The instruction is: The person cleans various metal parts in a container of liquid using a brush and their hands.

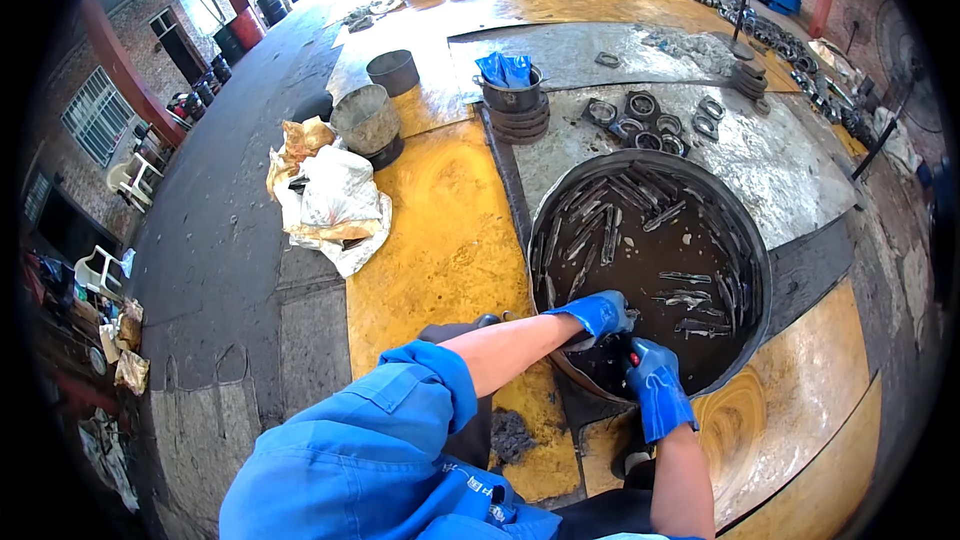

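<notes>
Both my hands wear blue rubber gloves and reach into a large round metal tub (765,270) of dark liquid. My left hand (600,314) is over the tub's near left rim, its fingers closed around something too small to make out. Close beside it, my right hand (657,385) is closed on a tool with a red handle (634,360); the tool's working end is hidden. Dark, wet metal strips (611,235) lean along the far and left inner wall. Several shinier strips (690,298) lie in the shallow liquid at the right.
Beyond the tub are metal rings (641,105) and a pot with blue plastic (508,80) on stacked rings. White sacks (340,190) and a metal drum (366,120) stand at the left. A standing fan (900,70) is at the far right. Yellow-stained sheets (440,230) cover the floor.
</notes>
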A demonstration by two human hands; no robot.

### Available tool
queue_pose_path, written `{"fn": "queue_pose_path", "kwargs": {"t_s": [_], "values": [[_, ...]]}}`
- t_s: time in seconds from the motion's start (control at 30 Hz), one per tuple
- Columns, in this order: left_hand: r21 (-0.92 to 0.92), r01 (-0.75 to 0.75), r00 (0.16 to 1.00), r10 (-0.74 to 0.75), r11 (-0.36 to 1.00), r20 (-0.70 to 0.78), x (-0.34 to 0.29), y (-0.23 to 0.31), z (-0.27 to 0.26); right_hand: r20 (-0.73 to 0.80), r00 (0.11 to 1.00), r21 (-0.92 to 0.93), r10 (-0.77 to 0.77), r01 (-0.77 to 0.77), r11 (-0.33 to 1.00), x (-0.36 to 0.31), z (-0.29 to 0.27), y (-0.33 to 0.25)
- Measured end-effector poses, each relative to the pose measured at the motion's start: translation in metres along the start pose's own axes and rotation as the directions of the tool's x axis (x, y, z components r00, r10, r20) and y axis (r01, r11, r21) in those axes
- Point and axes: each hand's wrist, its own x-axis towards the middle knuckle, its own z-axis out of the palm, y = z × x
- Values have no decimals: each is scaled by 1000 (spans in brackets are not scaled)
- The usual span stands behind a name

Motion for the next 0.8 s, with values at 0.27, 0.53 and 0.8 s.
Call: {"fn": "queue_pose_path", "kwargs": {"t_s": [0.27, 0.53, 0.8], "values": [[-281, -92, 977, 32, 955, -212, -25, -11, 26, -142, 982, -78, -124, 113, 991, -5, 9, 4], [-83, 81, 975, -96, 993, -201, -45, -32, 16, -40, 970, 647, 239, -157, 746, 17, 12, 8], [145, -104, 993, 94, 984, 73, -50, -10, -7, 215, 966, 506, 147, -238, 829, 6, 28, 15]]}}
